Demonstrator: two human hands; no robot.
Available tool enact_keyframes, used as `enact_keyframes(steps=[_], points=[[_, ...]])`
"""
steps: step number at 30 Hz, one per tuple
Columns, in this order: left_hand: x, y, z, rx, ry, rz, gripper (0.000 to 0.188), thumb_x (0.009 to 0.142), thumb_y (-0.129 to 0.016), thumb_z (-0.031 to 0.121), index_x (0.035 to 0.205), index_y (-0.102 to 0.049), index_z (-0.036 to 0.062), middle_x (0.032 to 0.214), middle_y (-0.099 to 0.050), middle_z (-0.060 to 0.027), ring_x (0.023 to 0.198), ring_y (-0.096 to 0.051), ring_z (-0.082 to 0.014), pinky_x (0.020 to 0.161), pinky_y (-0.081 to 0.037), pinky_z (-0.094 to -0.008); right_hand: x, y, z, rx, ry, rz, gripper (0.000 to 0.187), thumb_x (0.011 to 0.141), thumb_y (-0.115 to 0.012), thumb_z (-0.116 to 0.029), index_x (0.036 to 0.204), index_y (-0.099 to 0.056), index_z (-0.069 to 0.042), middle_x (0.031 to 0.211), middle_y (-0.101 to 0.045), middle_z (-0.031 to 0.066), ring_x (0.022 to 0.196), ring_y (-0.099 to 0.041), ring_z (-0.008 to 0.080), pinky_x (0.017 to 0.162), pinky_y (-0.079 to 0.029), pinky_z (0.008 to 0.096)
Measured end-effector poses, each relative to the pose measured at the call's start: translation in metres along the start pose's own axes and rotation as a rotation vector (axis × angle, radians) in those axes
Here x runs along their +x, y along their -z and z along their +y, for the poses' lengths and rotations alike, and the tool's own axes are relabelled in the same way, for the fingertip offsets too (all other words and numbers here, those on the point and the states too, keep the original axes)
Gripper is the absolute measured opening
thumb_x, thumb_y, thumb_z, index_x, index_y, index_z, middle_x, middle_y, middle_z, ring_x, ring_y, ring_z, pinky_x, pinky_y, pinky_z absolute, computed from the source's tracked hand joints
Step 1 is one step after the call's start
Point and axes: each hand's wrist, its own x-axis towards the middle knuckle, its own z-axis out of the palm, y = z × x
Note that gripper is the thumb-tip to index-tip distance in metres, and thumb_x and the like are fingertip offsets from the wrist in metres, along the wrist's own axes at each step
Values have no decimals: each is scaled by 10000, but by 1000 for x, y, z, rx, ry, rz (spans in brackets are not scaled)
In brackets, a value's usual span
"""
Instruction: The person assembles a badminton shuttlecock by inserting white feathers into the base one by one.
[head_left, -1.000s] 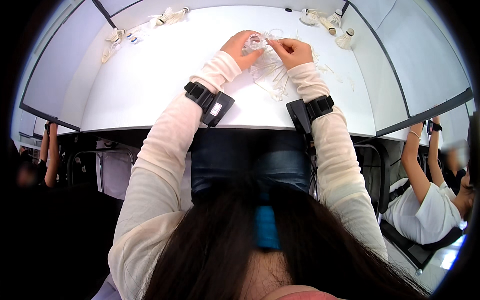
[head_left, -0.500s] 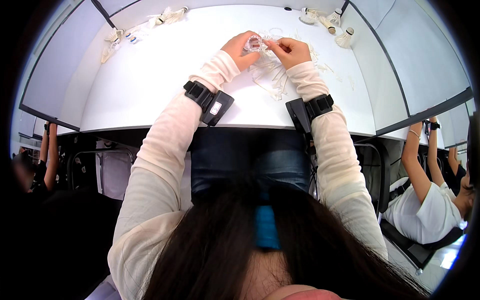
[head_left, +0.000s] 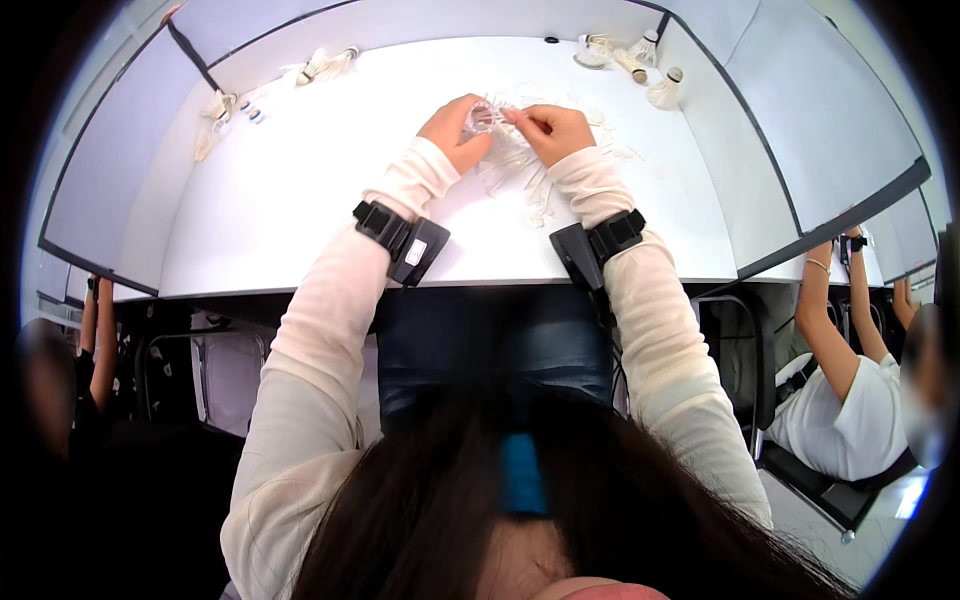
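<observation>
Over the far middle of the white table (head_left: 300, 220), my left hand (head_left: 452, 132) curls its thumb and fingers around a whitish, see-through shuttlecock skirt (head_left: 482, 118) with a round open rim. From the other side my right hand (head_left: 558, 132) pinches at the skirt's edge with thumb and forefinger. What lies between those fingertips is too small to make out. Below and around both hands are scattered several thin white strips (head_left: 512, 172), like bare feather shafts.
Several shuttlecocks (head_left: 664, 90) stand and lie at the far right corner. More whitish shuttlecocks (head_left: 330, 66) lie along the back left, with small blue-and-white pieces (head_left: 252, 113) near the left wall. Grey-edged partitions (head_left: 750, 150) enclose the table. A seated person (head_left: 835, 420) is at the right.
The whole scene sits lower and slightly left in the picture, as the view has tilted. Both hands keep about the same place at the shuttlecock skirt.
</observation>
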Motion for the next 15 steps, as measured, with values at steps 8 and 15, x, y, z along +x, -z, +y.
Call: enact_keyframes(steps=[8,15], points=[[1,2,-3,3,-90,21,344,758,-597,141,1077,-550,20,974,-602,-155,898,-585,-275,819,-464,-344,1,-1,-5,14,-36,-6,391,868,-635,-430,869,-728,-50,628,-619,122,549,-563,240,553,-445,328],[1,28,56,188,-289,79,366,752,-635,152,1085,-561,22,967,-626,-175,887,-608,-329,803,-483,-358,-10,34,-39,122,86,25,348,859,-673,-349,813,-700,-5,585,-579,126,499,-498,215,507,-405,314]])
